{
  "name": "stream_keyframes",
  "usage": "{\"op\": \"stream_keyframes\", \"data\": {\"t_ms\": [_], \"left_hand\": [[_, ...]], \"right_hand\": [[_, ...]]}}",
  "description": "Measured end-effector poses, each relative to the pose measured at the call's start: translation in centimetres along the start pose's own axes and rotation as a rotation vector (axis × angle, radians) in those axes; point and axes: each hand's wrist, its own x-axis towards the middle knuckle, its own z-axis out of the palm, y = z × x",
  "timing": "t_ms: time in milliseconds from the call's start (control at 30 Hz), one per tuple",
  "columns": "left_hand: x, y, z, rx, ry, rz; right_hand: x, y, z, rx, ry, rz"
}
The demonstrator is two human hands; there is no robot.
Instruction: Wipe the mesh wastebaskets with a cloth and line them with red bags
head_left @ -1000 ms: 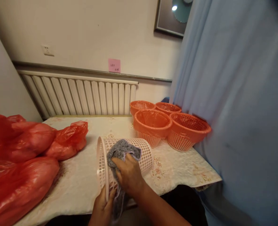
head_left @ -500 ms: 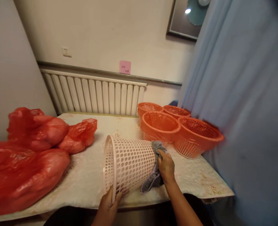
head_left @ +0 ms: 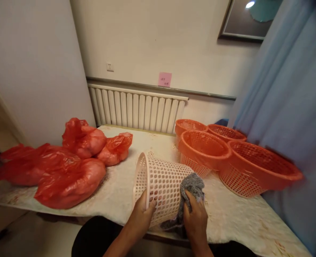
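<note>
A pale pink perforated plastic basket point(head_left: 164, 184) lies on its side at the table's front edge, its open mouth facing left. My left hand point(head_left: 141, 216) grips its rim, thumb outside and fingers inside the mouth. My right hand point(head_left: 196, 216) is closed on a grey cloth point(head_left: 192, 184) with a lilac edge, pressed against the basket's base end. Part of the cloth hangs down below the basket. The fingertips of my right hand are partly hidden in the cloth.
Several baskets lined with red bags, such as the front one point(head_left: 197, 167), stand at the right by a blue curtain point(head_left: 289, 92). Filled red plastic bags point(head_left: 72, 182) lie at the left. A radiator point(head_left: 136, 110) runs behind the patterned tablecloth point(head_left: 120, 189).
The view has turned left, so things appear farther right. My left hand has shifted up along the basket's rim. My right hand and the cloth stay at the base end, in a changed grip.
</note>
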Motion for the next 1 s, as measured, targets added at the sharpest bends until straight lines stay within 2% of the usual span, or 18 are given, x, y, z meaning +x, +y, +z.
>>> {"op": "stream_keyframes", "data": {"t_ms": [200,300,367,500,667,833,900,1000], "left_hand": [[-0.7,-1.4,0.4,0.012,-0.024,0.106],[-1.1,-2.3,0.5,0.047,0.008,0.118],[-1.4,-2.7,0.6,0.066,0.028,0.102],[-1.6,-3.2,0.6,0.074,0.019,0.094],[-1.6,-4.0,0.8,0.075,0.046,0.090],[-2.0,-4.7,1.0,0.065,0.017,0.097],[-2.0,-4.4,0.9,0.042,-0.014,0.078],[-1.3,-3.1,0.6,0.012,-0.030,0.025]], "right_hand": [[2.2,-7.9,-1.4,0.193,-0.110,-0.319],[4.1,-10.2,-1.9,0.210,-0.155,-0.350],[5.4,-10.5,-1.9,0.210,-0.176,-0.341],[7.7,-8.1,-1.5,0.186,-0.216,-0.298],[8.7,-1.4,-1.1,0.037,-0.254,-0.076],[6.7,5.3,-1.2,-0.114,-0.226,0.102],[5.1,6.6,-1.1,-0.158,-0.177,0.155],[2.6,6.8,-0.8,-0.156,-0.088,0.206]]}}
